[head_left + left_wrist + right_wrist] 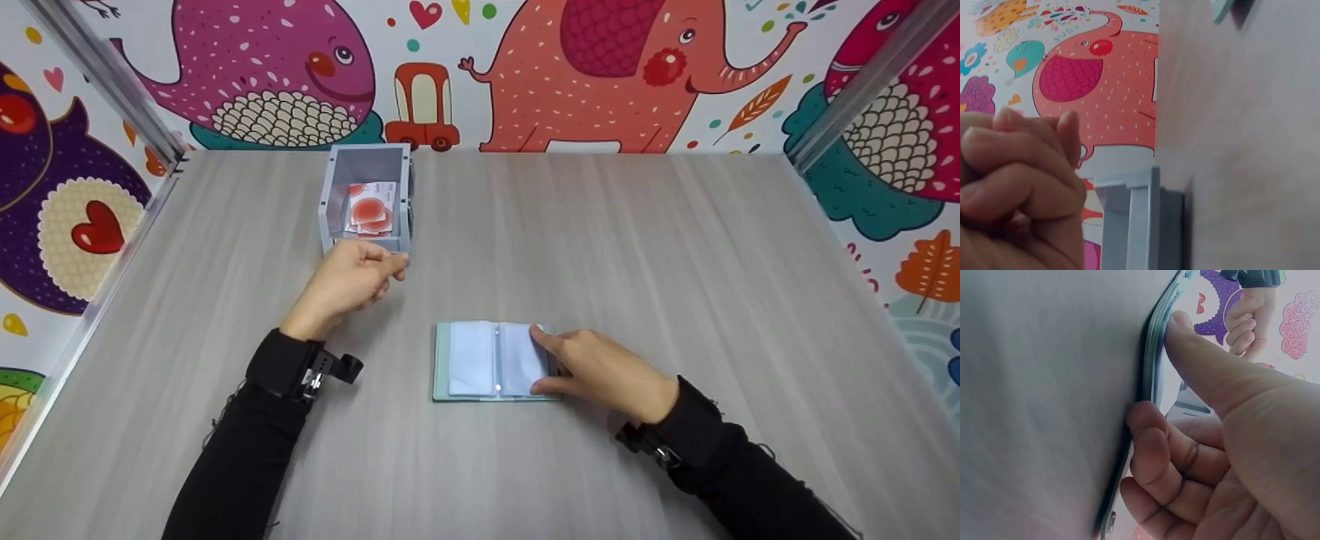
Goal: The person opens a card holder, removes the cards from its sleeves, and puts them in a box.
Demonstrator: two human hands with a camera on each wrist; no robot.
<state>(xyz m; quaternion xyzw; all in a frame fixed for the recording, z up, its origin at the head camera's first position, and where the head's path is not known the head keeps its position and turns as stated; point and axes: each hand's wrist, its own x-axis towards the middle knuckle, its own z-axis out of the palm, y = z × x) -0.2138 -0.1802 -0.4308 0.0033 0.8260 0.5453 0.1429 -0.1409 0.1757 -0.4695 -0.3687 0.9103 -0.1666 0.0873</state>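
Observation:
A small card album [472, 360] with a pale green cover lies open on the table, showing whitish sleeve pages. My right hand [600, 371] grips its right edge, the thumb [1196, 349] on the page and the other fingers [1148, 450] curled at the edge. Near the front rim of a grey box [326, 202] is my left hand [352, 277], its fingers curled, with nothing visible between them. Inside that box lie several white cards [369, 214] with red round prints. The left wrist view shows the curled fingers [1027, 185] beside the box [1154, 225].
The wood-grain table [600, 240] is bounded by printed walls [517, 90] with cartoon animals at the back and sides. Metal posts [862, 82] stand at the corners. The box sits close to the back wall, left of the album.

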